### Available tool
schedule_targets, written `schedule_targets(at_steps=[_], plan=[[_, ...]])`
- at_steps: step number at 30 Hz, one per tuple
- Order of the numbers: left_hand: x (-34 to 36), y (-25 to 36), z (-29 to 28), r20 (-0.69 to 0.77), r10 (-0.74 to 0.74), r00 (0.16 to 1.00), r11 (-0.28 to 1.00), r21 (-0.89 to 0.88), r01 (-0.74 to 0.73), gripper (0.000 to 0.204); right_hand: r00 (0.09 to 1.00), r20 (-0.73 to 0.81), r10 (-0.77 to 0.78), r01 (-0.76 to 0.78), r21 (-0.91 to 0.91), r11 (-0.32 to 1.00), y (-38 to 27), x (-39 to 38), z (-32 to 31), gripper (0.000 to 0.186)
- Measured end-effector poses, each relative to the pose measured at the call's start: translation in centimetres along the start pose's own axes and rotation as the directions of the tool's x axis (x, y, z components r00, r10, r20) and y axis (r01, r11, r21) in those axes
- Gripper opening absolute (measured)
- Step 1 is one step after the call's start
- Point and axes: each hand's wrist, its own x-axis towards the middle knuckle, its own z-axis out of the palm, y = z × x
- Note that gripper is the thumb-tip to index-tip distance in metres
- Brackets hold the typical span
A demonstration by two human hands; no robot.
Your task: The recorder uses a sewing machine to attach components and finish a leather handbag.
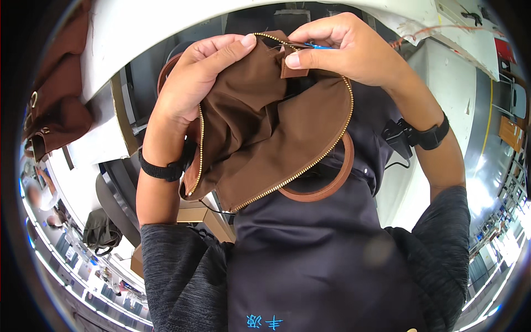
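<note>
An unzipped brown handbag lies tilted across my lap, its brown fabric lining in view. A gold-toothed zipper runs around the mouth, and a tan leather handle loops out on the near right side. My left hand is closed on the far left rim, thumb along the zipper edge. At the far end, my right hand pinches a small brown leather tab between thumb and fingers. A slim blue-handled tool also sits in its fingers; its kind cannot be made out. The bag's outside is mostly hidden.
A white table edge curves beyond the bag. More brown leather bags are at the far left. Cardboard boxes and a dark bag lie low on the left. A dark apron covers my lap.
</note>
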Motion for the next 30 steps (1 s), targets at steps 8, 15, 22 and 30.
schedule_targets(at_steps=[8, 15, 22, 30], plan=[[-1.3, 0.0, 0.3, 0.039, 0.115, 0.993, 0.989, 0.093, -0.118, 0.027, 0.996, -0.004, 0.087, -0.087, 0.046, 0.995, -0.1, 0.4, 0.6, 0.027], [-2.6, 0.9, 0.4, 0.026, 0.245, 0.969, 0.826, 0.518, -0.223, 0.026, 1.000, 0.013, 0.024, -0.022, -0.127, 0.992, -1.0, -0.2, 1.3, 0.023], [-2.7, 0.9, 0.9, -0.030, 0.161, 0.987, 0.941, 0.307, -0.144, 0.024, 0.867, -0.361, -0.344, 0.084, -0.573, 0.815, -3.6, -0.8, 3.1, 0.011], [-2.1, 0.3, 1.6, 0.008, 0.144, 0.990, 0.985, 0.093, -0.144, 0.023, 0.963, -0.258, -0.079, -0.081, -0.555, 0.828, -4.6, -0.9, 3.5, 0.016]])
